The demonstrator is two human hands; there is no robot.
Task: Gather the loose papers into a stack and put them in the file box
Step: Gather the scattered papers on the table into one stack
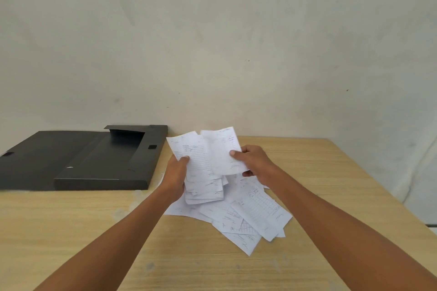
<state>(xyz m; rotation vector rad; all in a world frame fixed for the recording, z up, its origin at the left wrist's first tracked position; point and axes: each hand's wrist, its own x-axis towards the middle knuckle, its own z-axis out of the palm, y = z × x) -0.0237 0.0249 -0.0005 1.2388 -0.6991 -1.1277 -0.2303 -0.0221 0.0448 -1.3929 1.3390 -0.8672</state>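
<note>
Several white printed papers (248, 220) lie scattered in a loose heap on the wooden table (94, 231), right of centre. My left hand (176, 173) grips a bunch of gathered sheets (196, 163), held tilted above the heap. My right hand (253, 160) pinches a single paper (222, 146) by its right edge, overlapping the bunch. The dark grey file box (104, 160) lies open at the back left of the table, its lid flap (30, 158) folded out flat to the left.
A plain pale wall (212, 42) rises directly behind the table. The table's right edge (387, 191) runs diagonally down to the right, with a white surface beyond it. Bare wood shows in front of the box and near me.
</note>
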